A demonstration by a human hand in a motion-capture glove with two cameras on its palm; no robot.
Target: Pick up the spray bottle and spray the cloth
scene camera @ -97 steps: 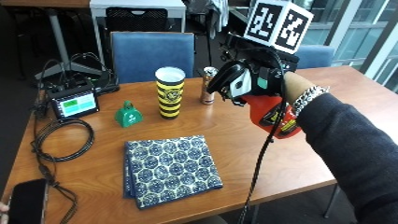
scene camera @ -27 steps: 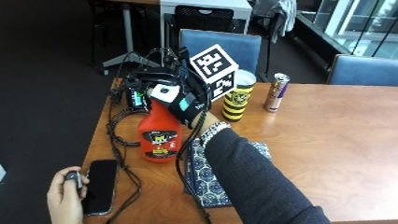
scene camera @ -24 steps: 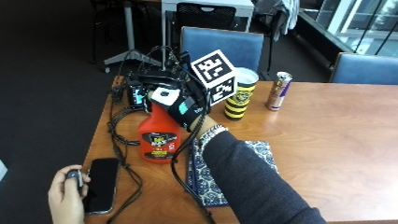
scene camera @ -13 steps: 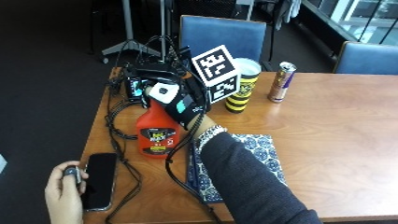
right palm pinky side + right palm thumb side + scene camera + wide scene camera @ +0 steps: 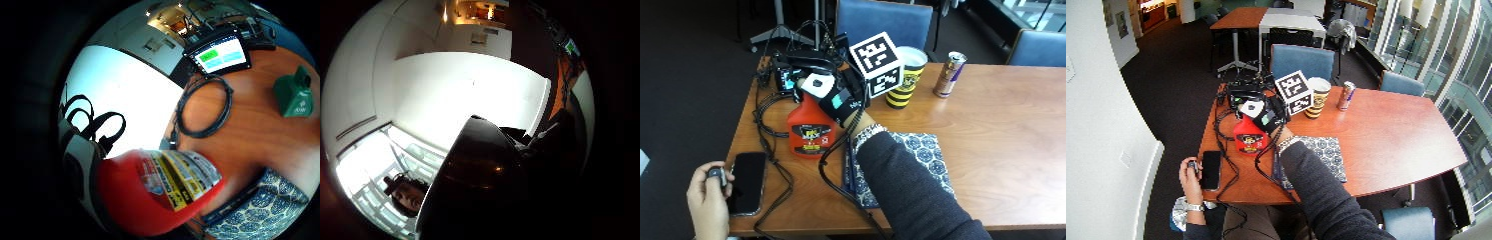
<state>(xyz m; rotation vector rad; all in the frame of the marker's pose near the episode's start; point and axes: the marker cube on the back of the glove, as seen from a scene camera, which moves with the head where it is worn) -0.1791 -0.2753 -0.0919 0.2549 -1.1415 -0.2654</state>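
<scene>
Wooden and reddish-brown, the worktop [image 5: 1013, 125] stands among blue chairs [image 5: 883, 20] over a dark carpeted floor. Near its left edge the red spray bottle [image 5: 810, 132] stands upright, base seemingly on the wood, though contact cannot be confirmed. The gloved right hand [image 5: 840, 100] is at the bottle's top; its grip looks wrapped around the neck and trigger head, though the fingers themselves are largely hidden behind the glove's gear. From the little-finger palm view the bottle's red body and yellow label fill the near field [image 5: 165, 190], close against the palm. Just right of the bottle lies the blue patterned cloth [image 5: 919, 160], folded flat, with the person's dark sleeve crossing over its left part. Beyond the hand, a yellow-and-black paper cup [image 5: 905, 77] stands upright; what it contains cannot be seen. To its right stands a slim drink can [image 5: 949, 74], also upright. At the far left corner sit a small monitor with a lit screen [image 5: 222, 52] and a green block-like object [image 5: 295, 92], with a coiled black cable [image 5: 202, 107] lying between them and the bottle. At the near left edge a black phone [image 5: 748, 182] lies flat, and the person's bare left hand [image 5: 706, 197] beside it holds a small dark object.
</scene>
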